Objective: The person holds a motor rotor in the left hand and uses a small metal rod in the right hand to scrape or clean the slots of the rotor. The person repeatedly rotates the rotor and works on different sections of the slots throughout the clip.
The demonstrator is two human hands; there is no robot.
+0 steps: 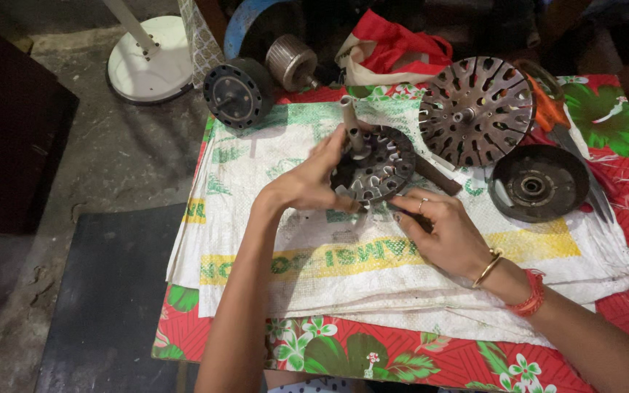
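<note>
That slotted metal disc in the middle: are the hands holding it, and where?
Yes. The left hand grips the slotted metal disc at its left edge; the right hand touches its lower rim.

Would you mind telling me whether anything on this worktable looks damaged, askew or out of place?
Mostly minor. The red flowered tablecloth is frayed along its right edge, with loose threads hanging. The white woven sacks lie crooked and unevenly stacked. The slotted metal core is tilted only because the left hand and right hand hold it.
</note>
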